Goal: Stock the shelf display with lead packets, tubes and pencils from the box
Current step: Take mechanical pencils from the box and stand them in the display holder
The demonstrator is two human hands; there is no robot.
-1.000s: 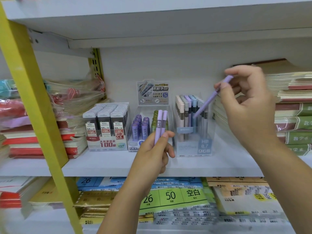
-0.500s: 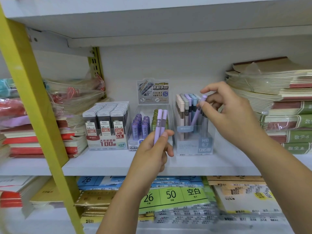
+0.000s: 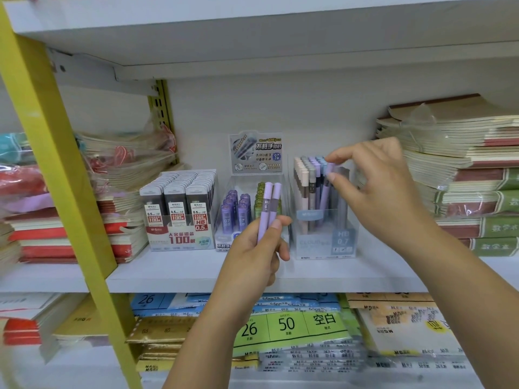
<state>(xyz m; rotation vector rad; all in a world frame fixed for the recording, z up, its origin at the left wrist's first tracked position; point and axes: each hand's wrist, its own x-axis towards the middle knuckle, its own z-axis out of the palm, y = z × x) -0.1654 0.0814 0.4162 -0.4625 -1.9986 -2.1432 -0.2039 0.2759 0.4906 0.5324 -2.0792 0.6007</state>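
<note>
My left hand (image 3: 257,254) grips two lilac lead tubes (image 3: 268,209) upright in front of the middle display. My right hand (image 3: 373,189) pinches the top of another lilac tube (image 3: 325,192), which stands lowered into the clear HB 0.7 display box (image 3: 323,242) among cream, grey, lilac and blue tubes. To the left, a clear display (image 3: 241,211) holds purple and green lead tubes under a header card. Further left stands a box of 0.5 HB lead packets (image 3: 179,211). All rest on the white shelf (image 3: 182,273).
Notebook stacks (image 3: 460,175) fill the shelf's right side, wrapped notebooks (image 3: 118,169) the left. A yellow upright (image 3: 56,164) slants across the left. Paper packs (image 3: 292,327) lie on the shelf below. A white shelf board (image 3: 252,29) hangs overhead.
My right hand has come down and left from head height, lowering the lilac tube into the HB 0.7 display box. My left hand has stayed put with its two tubes.
</note>
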